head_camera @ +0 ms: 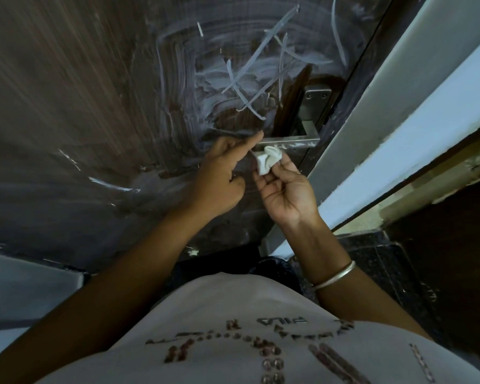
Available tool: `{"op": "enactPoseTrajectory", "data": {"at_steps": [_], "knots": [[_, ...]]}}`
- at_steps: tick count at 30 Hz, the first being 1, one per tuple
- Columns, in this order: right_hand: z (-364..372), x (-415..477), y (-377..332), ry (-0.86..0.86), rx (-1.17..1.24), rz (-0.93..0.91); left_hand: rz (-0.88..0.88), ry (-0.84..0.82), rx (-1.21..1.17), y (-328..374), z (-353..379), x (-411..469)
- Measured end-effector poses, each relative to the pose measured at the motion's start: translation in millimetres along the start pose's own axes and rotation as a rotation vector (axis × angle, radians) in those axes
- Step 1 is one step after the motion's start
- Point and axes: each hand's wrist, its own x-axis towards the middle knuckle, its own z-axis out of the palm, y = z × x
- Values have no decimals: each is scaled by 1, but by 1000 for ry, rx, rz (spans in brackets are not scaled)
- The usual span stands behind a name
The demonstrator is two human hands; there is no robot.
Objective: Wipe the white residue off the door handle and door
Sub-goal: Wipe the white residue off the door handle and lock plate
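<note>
The dark wooden door (81, 106) carries white smears and streaks of residue (233, 73) around and above the metal lever handle (291, 141). White specks sit on the handle's lower edge. My right hand (286, 189), palm up, pinches a crumpled white cloth (269, 159) just under the handle's left end. My left hand (222, 178) is beside it, its index finger stretched toward the handle's tip and the other fingers curled; whether it touches the cloth is unclear.
The handle's metal backplate (316, 101) sits by the door's right edge. A white door frame (399, 120) runs diagonally on the right, with dark speckled floor (385, 261) below it. More white streaks (108, 184) mark the door at lower left.
</note>
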Motion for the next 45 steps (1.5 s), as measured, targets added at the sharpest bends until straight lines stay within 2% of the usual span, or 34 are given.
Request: {"op": "enactPoseTrajectory", "data": {"at_steps": [3,10,14,16,17,19,21,24,26,31,36,42,45], "knots": [[-1,0,0,7,37,-11,-3,-9,13,-1,0,0],[-6,-10,9,-119,-41,32,-19,16,-43,6,1,1],[-15,-15,10,-62,-114,-57,-40,28,-54,8,0,0],[-19,-15,15,22,-271,-191,-52,35,-59,8,1,0],[-21,-15,16,69,-430,-301,-55,35,-62,8,1,0],[-25,-14,17,118,-853,-590,-50,35,-70,7,1,1],[-26,-13,15,73,-1156,-888,-48,31,-74,5,1,1],[-22,-10,10,55,-1422,-1242,-49,22,-77,3,2,1],[-17,-7,7,117,-1521,-1351,-51,19,-82,2,2,1],[-12,2,5,196,-1577,-1385,-77,-15,-92,2,-1,2],[-16,2,7,296,-1605,-1234,-87,-15,-91,5,-1,1],[-1,-4,4,180,-1568,-1405,-78,-10,-136,2,1,1],[5,-3,3,190,-1509,-1383,-91,1,-150,0,2,2]]}}
